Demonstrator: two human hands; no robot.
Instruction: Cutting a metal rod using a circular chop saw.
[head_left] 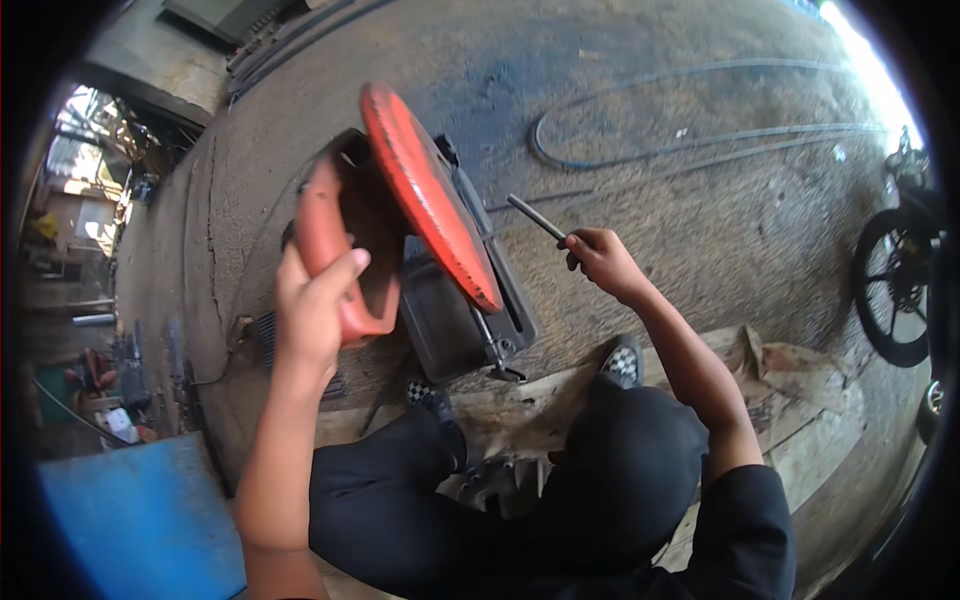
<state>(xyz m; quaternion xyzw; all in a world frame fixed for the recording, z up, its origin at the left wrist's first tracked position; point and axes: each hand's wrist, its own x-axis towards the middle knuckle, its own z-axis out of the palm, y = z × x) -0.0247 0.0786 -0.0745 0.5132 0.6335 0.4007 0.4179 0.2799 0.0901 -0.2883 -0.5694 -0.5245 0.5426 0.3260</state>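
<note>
A cut-off saw with a red blade guard (430,190) stands on the ground in front of my feet, on a dark metal base (440,318). My left hand (312,305) is closed around the saw's red handle (323,215), with the thumb over its near side. To the right of the saw, my right hand (603,262) grips a short grey metal rod (537,218) near its lower end. The rod's free end points up and left toward the guard, apart from it. A clamp screw with a small crank (499,358) sits at the base's near end.
A looped hose (548,152) lies on the rough floor beyond. A motorcycle wheel (893,288) stands at the far right. Crumpled sacking (800,385) spreads by my right foot. At the lower left is a blue panel (140,515), with clutter behind it.
</note>
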